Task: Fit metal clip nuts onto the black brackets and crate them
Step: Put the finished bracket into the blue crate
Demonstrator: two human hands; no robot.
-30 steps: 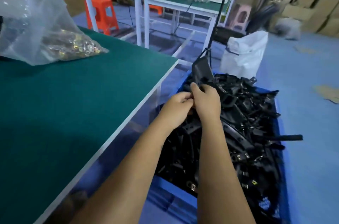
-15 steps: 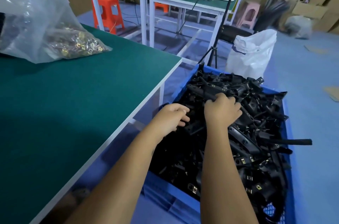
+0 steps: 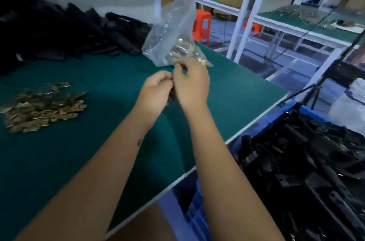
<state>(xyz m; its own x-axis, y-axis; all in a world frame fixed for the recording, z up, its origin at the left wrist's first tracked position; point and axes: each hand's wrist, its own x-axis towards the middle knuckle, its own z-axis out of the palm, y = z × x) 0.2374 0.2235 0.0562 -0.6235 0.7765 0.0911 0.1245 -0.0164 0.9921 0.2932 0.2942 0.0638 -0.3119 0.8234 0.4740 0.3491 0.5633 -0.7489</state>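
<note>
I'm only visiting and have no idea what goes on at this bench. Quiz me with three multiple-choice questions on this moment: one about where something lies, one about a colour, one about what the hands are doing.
1. Where does the loose heap of metal clip nuts lie?
A. In the blue crate
B. On the green table top, left of the hands
C. On the orange stool

2. What colour is the crate holding the black brackets?
A. Blue
B. Red
C. White

3. What are the two hands doing?
A. Lying flat on the table
B. Reaching down into the crate
C. Meeting above the table, fingers curled together

Answers:
1 B: the brassy heap sits on the table top, left of the forearms.
2 A: its wall beside the table edge is blue.
3 C: the left hand and right hand touch near the clear bag; what they grip is hidden.
</note>
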